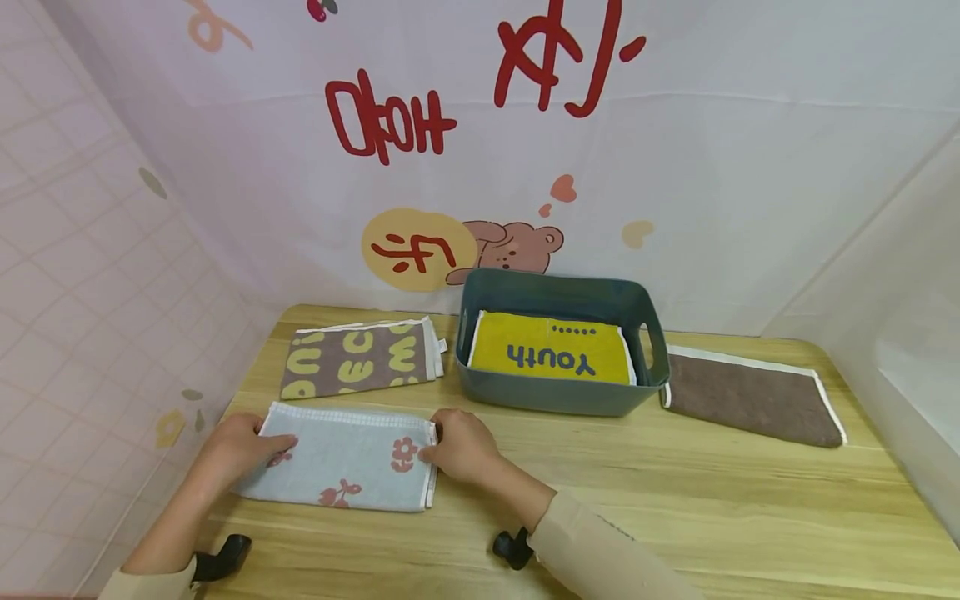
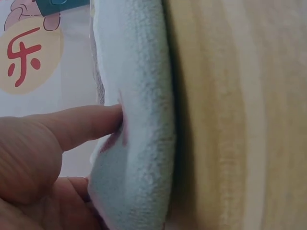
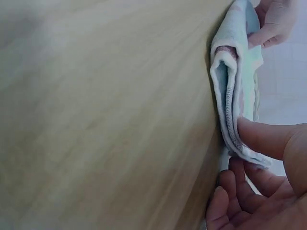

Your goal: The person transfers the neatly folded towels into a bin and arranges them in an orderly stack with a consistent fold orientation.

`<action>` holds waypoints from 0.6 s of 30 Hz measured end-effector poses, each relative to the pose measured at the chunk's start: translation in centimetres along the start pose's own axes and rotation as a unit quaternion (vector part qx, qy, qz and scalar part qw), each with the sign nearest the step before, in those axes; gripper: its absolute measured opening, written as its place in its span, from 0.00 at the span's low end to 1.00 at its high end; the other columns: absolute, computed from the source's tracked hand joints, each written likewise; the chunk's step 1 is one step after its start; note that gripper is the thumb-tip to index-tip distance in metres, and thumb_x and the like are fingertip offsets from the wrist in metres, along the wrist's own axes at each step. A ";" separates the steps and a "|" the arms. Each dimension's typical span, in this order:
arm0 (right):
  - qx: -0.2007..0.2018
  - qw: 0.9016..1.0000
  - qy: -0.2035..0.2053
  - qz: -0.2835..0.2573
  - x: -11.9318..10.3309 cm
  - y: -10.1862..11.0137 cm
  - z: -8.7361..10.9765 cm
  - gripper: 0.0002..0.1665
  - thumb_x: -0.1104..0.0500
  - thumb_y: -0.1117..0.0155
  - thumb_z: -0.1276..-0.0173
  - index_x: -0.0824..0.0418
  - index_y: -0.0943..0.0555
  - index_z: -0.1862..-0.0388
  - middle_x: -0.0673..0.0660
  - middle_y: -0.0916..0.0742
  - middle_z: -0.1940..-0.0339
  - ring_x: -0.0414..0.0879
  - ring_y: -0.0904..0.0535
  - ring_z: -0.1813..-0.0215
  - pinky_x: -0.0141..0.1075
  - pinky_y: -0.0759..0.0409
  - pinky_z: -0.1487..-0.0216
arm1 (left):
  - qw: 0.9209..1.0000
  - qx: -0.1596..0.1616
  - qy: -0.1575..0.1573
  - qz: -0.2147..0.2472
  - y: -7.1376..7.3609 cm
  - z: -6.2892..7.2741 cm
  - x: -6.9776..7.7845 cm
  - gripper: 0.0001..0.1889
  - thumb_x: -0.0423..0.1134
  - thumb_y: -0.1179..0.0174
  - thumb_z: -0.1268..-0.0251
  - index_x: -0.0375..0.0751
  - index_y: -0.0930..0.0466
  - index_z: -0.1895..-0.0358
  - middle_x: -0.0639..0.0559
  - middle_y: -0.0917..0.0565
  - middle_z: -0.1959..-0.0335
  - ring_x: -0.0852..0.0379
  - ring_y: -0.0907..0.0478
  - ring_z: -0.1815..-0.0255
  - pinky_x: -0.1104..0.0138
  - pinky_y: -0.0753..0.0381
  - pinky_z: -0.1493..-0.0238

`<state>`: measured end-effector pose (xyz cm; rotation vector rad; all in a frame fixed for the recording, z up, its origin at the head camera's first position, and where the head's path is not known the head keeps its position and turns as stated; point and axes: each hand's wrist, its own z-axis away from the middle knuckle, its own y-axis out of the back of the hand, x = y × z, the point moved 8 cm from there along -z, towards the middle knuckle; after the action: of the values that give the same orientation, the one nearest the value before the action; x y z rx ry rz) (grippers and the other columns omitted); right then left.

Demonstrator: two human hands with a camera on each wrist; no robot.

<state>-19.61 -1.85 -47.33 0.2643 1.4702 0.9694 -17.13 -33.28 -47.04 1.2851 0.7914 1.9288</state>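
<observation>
A folded light blue towel with pink flower and cherry prints lies at the front left of the table. My left hand pinches its left side, thumb on top and fingers under the edge, as the left wrist view shows. At the right end my right hand pinches the far corner. In the right wrist view the thumb presses on the folded layers of the towel and the fingers curl beneath them.
Behind stands a dark green basket holding a folded yellow towel lettered "Youth". A brown towel with yellow letters lies left of the basket, a plain brown towel right of it. The wooden table meets a printed white backdrop.
</observation>
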 end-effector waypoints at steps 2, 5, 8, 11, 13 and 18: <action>-0.001 0.999 0.003 -0.034 0.0 0.0 0.0 0.12 0.62 0.23 0.35 0.60 0.21 0.70 0.49 0.23 0.77 0.42 0.28 0.72 0.35 0.30 0.69 | 1.000 0.003 -0.004 0.007 0.0 0.0 -0.1 0.25 0.50 0.30 0.33 0.42 0.34 0.78 0.54 0.37 0.80 0.56 0.40 0.76 0.64 0.38 0.75; -0.013 0.995 -0.008 -0.103 0.0 0.0 0.2 0.17 0.61 0.26 0.31 0.59 0.27 0.74 0.49 0.28 0.80 0.42 0.32 0.75 0.33 0.34 0.72 | 1.000 0.007 -0.013 0.022 0.0 0.2 0.0 0.24 0.49 0.30 0.33 0.42 0.32 0.77 0.53 0.36 0.79 0.55 0.39 0.75 0.64 0.37 0.74; -0.029 0.981 -0.041 -0.186 0.1 -0.3 0.3 0.18 0.61 0.26 0.30 0.61 0.27 0.74 0.50 0.28 0.81 0.41 0.31 0.76 0.32 0.32 0.74 | 0.999 0.008 -0.016 0.041 0.2 0.5 0.1 0.21 0.48 0.30 0.32 0.39 0.28 0.74 0.52 0.33 0.78 0.55 0.37 0.74 0.64 0.36 0.74; -0.050 0.958 -0.082 -0.271 0.1 -0.7 0.6 0.11 0.65 0.26 0.31 0.65 0.21 0.69 0.52 0.21 0.78 0.42 0.22 0.74 0.34 0.21 0.72 | 0.998 0.010 -0.015 0.060 0.4 0.6 0.3 0.18 0.46 0.30 0.31 0.35 0.23 0.70 0.50 0.26 0.75 0.54 0.32 0.72 0.63 0.31 0.73; -0.062 0.942 -0.102 -0.315 0.1 -1.1 0.8 0.07 0.67 0.26 0.32 0.68 0.17 0.66 0.54 0.15 0.73 0.43 0.16 0.69 0.37 0.15 0.67 | 0.997 0.007 -0.010 0.078 0.5 0.7 0.3 0.18 0.44 0.31 0.29 0.30 0.20 0.65 0.48 0.21 0.71 0.53 0.27 0.70 0.63 0.26 0.72; -0.092 0.934 -0.109 -0.328 -0.2 -1.7 1.2 0.05 0.68 0.27 0.31 0.69 0.15 0.59 0.55 0.12 0.66 0.44 0.15 0.64 0.39 0.13 0.62 | 0.993 -0.009 0.000 0.118 0.2 0.8 0.3 0.17 0.40 0.35 0.26 0.23 0.20 0.58 0.46 0.18 0.68 0.54 0.21 0.70 0.64 0.20 0.72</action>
<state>-17.87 -2.58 -48.15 -0.2451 1.1330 0.5044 -16.47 -33.11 -46.44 1.4216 0.6434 2.1143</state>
